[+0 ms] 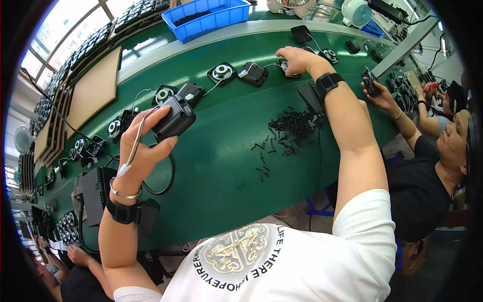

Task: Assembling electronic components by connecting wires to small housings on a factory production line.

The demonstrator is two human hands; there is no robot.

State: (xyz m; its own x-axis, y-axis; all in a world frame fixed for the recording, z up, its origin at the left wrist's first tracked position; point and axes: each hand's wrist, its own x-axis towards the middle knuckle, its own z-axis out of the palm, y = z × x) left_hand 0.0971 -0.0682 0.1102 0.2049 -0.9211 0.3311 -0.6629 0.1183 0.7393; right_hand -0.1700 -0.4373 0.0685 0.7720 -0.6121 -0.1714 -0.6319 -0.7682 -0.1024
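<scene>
My left hand (151, 133) is closed around a black plastic casing (175, 118), raised above the green bench. A pale cable (137, 143) hangs from that casing along my wrist, ending in a white connector. Farther right, my right hand (300, 60) reaches over a black casing half with a round speaker (285, 66). Its thumb and fingers are apart around the speaker; whether they touch it is unclear. Left of it lie a black casing (253, 74) and another casing half with a white-ringed speaker (222, 73), joined by a cable.
Loose black screws (292, 130) form a pile on the green bench (221, 161). A blue bin (206, 20) stands beyond the far edge. More speaker halves line the bench at left, near a black box (95, 194). A co-worker's hand (382, 95) holds a black part at right.
</scene>
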